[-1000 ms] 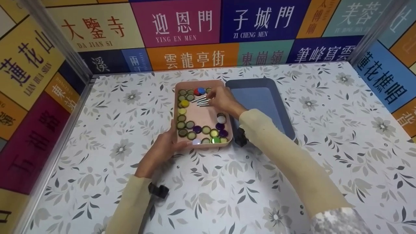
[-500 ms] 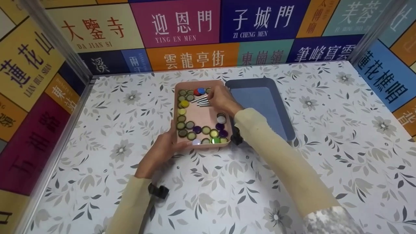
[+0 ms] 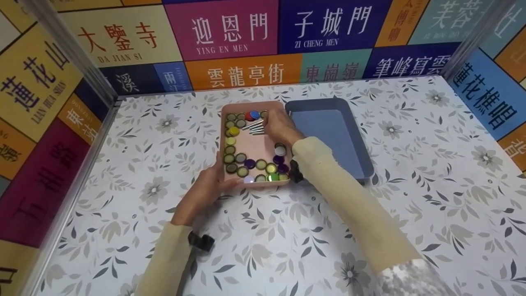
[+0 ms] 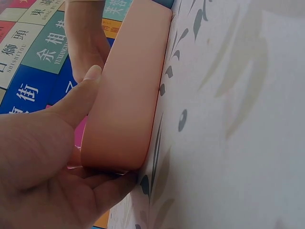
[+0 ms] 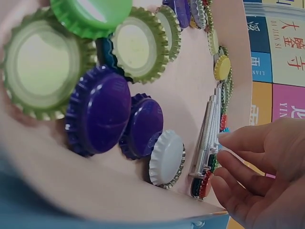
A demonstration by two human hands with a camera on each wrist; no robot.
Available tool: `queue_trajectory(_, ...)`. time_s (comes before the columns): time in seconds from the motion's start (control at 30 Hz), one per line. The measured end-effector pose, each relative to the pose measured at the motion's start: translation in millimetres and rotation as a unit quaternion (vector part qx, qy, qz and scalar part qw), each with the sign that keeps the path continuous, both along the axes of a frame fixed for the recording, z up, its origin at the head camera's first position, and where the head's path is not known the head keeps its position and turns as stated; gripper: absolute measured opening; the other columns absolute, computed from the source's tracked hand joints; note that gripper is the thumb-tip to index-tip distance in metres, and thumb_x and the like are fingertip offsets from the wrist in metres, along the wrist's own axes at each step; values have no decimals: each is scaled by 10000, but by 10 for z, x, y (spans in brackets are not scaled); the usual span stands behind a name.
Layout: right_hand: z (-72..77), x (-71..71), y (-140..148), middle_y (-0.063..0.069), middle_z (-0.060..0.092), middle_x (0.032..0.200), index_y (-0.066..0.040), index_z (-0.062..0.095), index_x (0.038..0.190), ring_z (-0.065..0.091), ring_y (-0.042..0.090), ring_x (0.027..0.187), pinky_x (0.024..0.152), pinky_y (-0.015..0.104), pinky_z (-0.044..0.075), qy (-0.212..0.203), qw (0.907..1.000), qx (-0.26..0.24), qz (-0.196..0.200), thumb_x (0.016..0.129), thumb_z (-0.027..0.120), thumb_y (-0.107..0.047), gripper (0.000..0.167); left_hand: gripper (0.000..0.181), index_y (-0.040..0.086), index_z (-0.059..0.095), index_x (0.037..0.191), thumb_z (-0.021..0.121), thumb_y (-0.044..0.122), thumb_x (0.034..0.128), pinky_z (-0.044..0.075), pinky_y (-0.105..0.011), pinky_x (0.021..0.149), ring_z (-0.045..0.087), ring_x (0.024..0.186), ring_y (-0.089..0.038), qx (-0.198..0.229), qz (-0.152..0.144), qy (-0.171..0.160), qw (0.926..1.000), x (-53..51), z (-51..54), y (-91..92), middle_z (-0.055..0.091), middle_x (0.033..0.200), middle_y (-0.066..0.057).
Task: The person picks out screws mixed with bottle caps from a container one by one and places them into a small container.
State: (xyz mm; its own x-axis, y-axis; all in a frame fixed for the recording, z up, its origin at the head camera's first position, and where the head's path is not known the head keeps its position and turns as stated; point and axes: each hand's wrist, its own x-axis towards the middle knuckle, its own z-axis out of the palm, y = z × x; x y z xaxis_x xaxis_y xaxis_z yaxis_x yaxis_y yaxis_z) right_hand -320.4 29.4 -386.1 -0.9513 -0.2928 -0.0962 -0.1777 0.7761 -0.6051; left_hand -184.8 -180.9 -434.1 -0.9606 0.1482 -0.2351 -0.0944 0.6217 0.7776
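In the head view my left hand [image 3: 205, 185] grips the near left corner of a pink tray [image 3: 257, 184]. The left wrist view shows its thumb [image 4: 83, 98] on the rim and the fingers below, against the tray's outer wall. My right hand [image 3: 281, 126] is inside the tray at the back right. Its fingertips [image 5: 224, 137] are right at a small bundle of silver screws [image 5: 208, 129]; whether they pinch one cannot be made out. Several bottle caps [image 3: 229, 158], in green, yellow, purple, white, red and blue, line the tray's edges around the bare middle.
Against the pink tray's right side stands a blue-grey tray [image 3: 337, 135], partly covered by the right forearm. Both sit on a flower-patterned tabletop [image 3: 152, 230]. Colourful panels with Chinese lettering [image 3: 230, 33] enclose the back and sides.
The right wrist and forearm have swung slightly to the left, while the fingertips stay by the screws. My left hand and the tray have kept their place.
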Motion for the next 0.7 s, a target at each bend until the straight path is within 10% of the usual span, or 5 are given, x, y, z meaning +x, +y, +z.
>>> queue_trajectory(0.2, -109, -191, -82, -1, 281, 575, -122, 405, 591, 317, 174, 542, 514, 298, 307, -125, 9971, 741, -87, 1005, 411, -72, 418, 1054, 152, -59, 1611, 716, 344, 923, 310, -425, 1230, 444, 1435, -261, -150, -76, 52, 9998, -3, 15, -14, 416, 1587, -111)
queue_trajectory(0.7, -35, -186, -163, -25, 233, 608, -137, 365, 594, 282, 166, 582, 549, 301, 291, 172, 9978, 633, -63, 988, 439, -40, 413, 1053, 165, -68, 1610, 714, 330, 926, 273, -398, 1247, 394, 1469, -223, -24, 21, -93, 10000, -15, 49, -8, 367, 1618, -74)
